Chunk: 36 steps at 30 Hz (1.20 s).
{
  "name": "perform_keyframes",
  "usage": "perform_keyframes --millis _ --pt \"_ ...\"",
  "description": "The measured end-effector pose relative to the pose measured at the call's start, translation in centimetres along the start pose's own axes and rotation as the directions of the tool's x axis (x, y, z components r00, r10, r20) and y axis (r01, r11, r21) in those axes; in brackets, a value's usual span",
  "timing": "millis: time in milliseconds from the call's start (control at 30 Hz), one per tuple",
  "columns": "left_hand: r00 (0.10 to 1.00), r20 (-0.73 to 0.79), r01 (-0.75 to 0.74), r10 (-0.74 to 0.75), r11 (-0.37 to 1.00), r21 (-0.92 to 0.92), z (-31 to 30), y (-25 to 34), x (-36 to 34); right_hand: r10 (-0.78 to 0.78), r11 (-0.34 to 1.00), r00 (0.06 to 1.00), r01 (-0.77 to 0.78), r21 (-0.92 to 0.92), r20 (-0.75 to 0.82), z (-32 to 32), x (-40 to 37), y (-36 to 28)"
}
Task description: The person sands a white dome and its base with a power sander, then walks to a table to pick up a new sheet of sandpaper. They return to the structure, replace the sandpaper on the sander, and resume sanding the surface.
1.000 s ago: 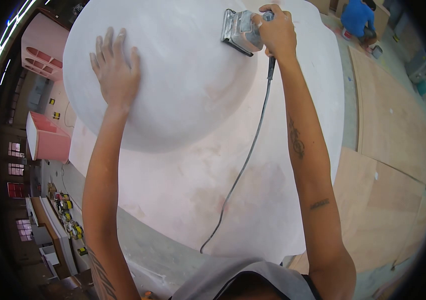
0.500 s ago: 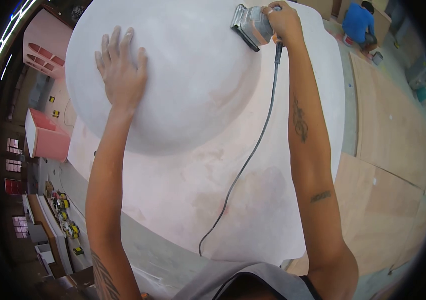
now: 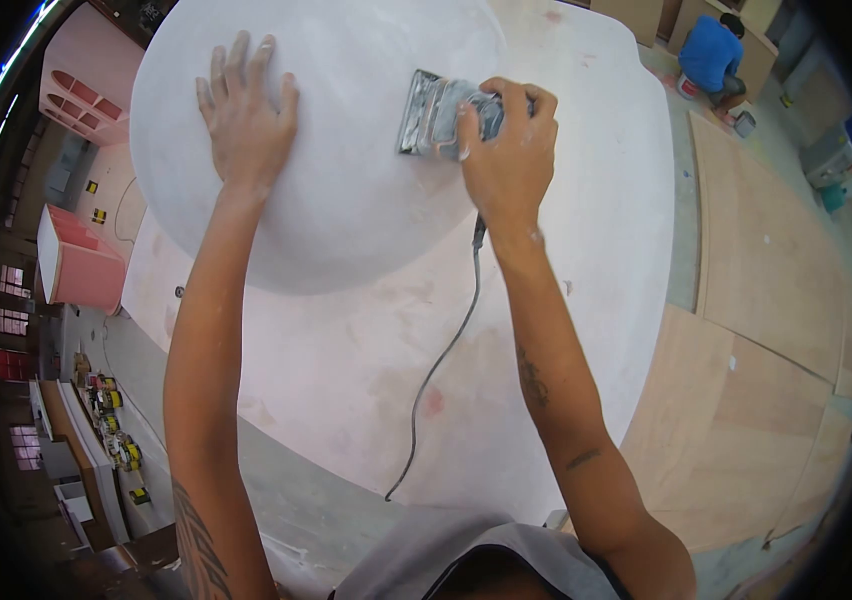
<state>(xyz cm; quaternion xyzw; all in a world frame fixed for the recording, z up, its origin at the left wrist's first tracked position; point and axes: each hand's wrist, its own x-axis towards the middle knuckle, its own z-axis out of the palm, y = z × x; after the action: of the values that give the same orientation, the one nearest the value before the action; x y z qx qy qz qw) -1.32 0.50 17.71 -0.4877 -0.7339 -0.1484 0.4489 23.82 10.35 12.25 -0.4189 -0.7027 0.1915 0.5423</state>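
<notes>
A large white rounded dome (image 3: 346, 220) rises from a pale pinkish-white panel (image 3: 346, 370) in front of me. My left hand (image 3: 249, 125) lies flat on the dome's left side with its fingers spread. My right hand (image 3: 513, 150) grips a dusty electric sander (image 3: 446, 115), whose flat pad end rests against the right part of the dome. From the sander a dark power cord (image 3: 446, 350) trails down over the panel towards me. My right palm and fingers hide part of the sander's body.
Plywood sheets (image 3: 761, 270) lie on the floor at right. A person in a blue shirt (image 3: 711, 55) crouches beyond them by a bucket. Pink shaped furniture pieces (image 3: 86, 270) stand at left, with several yellow power tools (image 3: 111, 410) below them.
My right hand has brought the sander left and down across the dome, nearer to my left hand. The cord has shifted left with it. My left hand stays spread on the dome.
</notes>
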Motion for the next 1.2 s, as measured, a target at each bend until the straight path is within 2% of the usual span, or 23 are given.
perform_keyframes --millis 233,300,400,533,633,733,900,1033,1100,1200 --pt "1.000 -0.003 0.002 -0.002 1.000 0.032 -0.2 -0.3 -0.1 -0.054 0.998 0.996 0.051 0.047 0.075 -0.5 -5.7 -3.7" --pt "1.000 -0.004 0.005 -0.005 0.999 0.038 -0.3 -0.2 0.0 -0.096 0.994 0.993 0.092 0.061 0.063 -0.4 -7.3 -4.2" --pt "1.000 -0.007 0.006 -0.006 0.999 0.051 -0.3 0.0 0.0 -0.235 0.972 0.970 0.232 0.043 0.065 -0.4 -9.6 -5.1" --pt "1.000 -0.010 0.012 -0.012 1.000 0.015 0.1 0.0 0.5 -0.248 0.969 0.964 0.245 0.039 0.094 0.3 -10.1 -5.0" --pt "1.000 -0.008 0.007 -0.007 1.000 0.025 0.2 -0.4 0.4 -0.210 0.978 0.976 0.208 0.035 0.063 0.0 -8.4 -4.4" --pt "1.000 -0.016 0.006 -0.006 1.000 0.006 0.5 -0.5 0.2 -0.096 0.995 0.994 0.093 0.047 0.056 -0.4 -5.3 -3.1" --pt "1.000 -0.005 0.001 -0.001 1.000 0.011 0.6 -0.3 0.2 -0.033 0.999 0.999 0.031 0.037 0.030 -0.3 0.2 0.0" --pt "1.000 0.006 -0.002 0.002 1.000 0.011 0.2 0.0 0.1 0.024 0.999 0.996 -0.027 0.037 0.085 -0.4 4.5 2.1" --pt "1.000 0.011 -0.009 0.009 1.000 0.017 0.0 0.1 0.1 0.125 0.990 0.975 -0.135 0.043 0.185 -0.3 6.5 2.9" --pt "1.000 0.024 -0.007 0.006 0.999 0.034 -0.3 0.2 -0.1 0.166 0.983 0.963 -0.178 0.040 0.212 -0.1 8.4 3.7"
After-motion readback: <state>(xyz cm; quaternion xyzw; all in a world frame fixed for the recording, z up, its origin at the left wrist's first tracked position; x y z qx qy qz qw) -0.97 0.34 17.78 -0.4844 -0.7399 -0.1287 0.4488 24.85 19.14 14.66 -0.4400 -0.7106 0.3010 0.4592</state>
